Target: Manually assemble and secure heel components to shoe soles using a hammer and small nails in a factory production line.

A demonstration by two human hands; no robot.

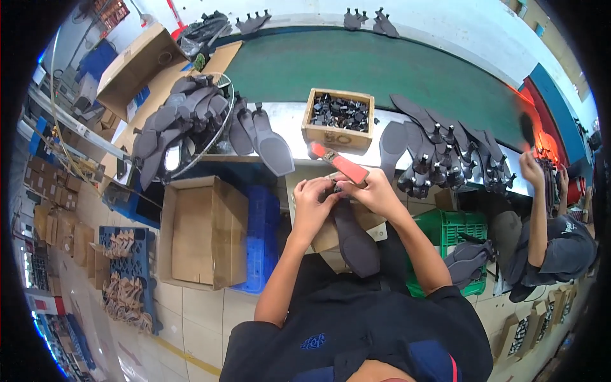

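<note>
Left hand [310, 202] and right hand [380, 194] meet in front of the worker's body, fingers closed on the narrow end of a dark sole [358, 245] pointing back toward the lap; it appears light, fairly stiff and smooth-faced, probably best held by its edges or heel end. A red tool [348, 167] juts over the right fingers, its hold on that side covered and not verifiable. Smallest, a dark piece [338, 188] between the fingertips is mostly hidden, its kind indeterminable from where I stand.
</note>
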